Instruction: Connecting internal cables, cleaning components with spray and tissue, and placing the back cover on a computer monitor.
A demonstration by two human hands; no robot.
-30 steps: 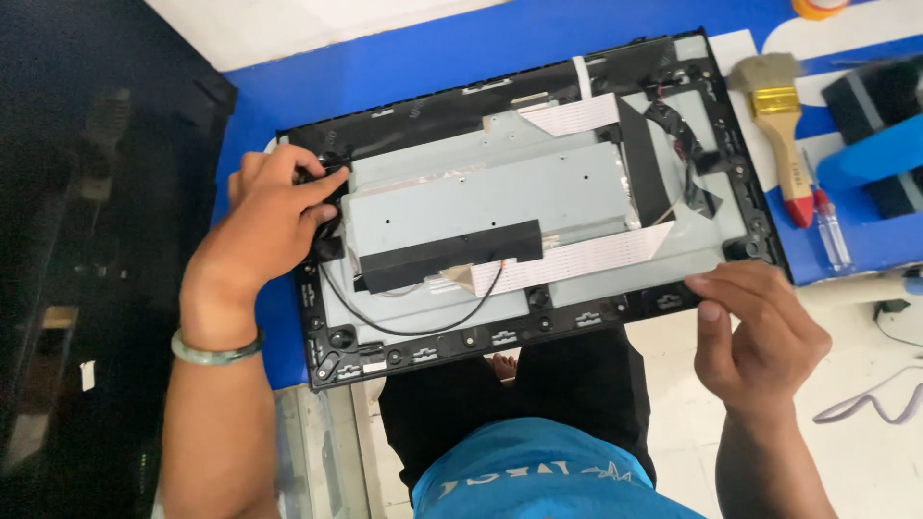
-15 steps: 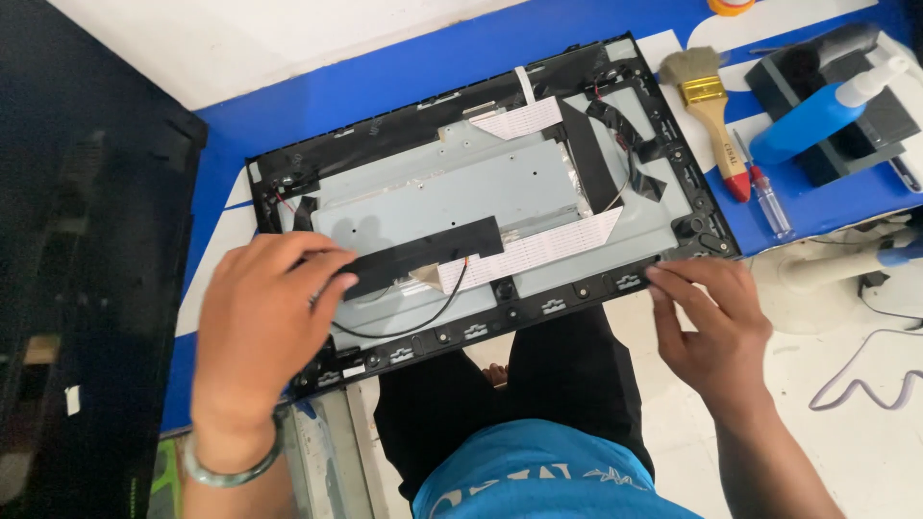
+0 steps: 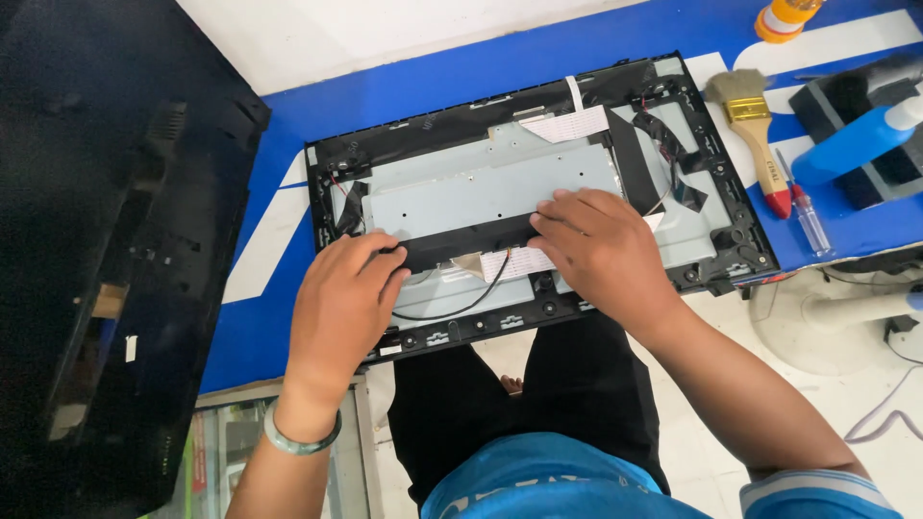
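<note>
Head view, looking down on an opened flat-screen panel lying back-side up on a blue work surface, near edge overhanging the person's lap. Black plastic frame all round, grey metal shield plate across the middle.

Left hand: palm down on the near-left part of the plate, fingers slightly curled and loosely together, tips touching the left end of the black tape strip that runs across the plate. Can't tell if it's pinching the tape or just pressing on it. Green bangle on that wrist.

Right hand: palm down at centre-right, fingers extended and flat, tips on the right end of the same strip, covering part of a white flat ribbon cable. Not gripping anything visible.

Thin black wire loops on the near side of the plate, between the hands. Second white ribbon cable at the far edge of the plate.

Right of the panel: paintbrush with red-tipped handle, small screwdriver just beside it, blue bottle lying across a black block. Orange-capped container at far right. Large black rear cover on the left, well apart from the hands.
</note>
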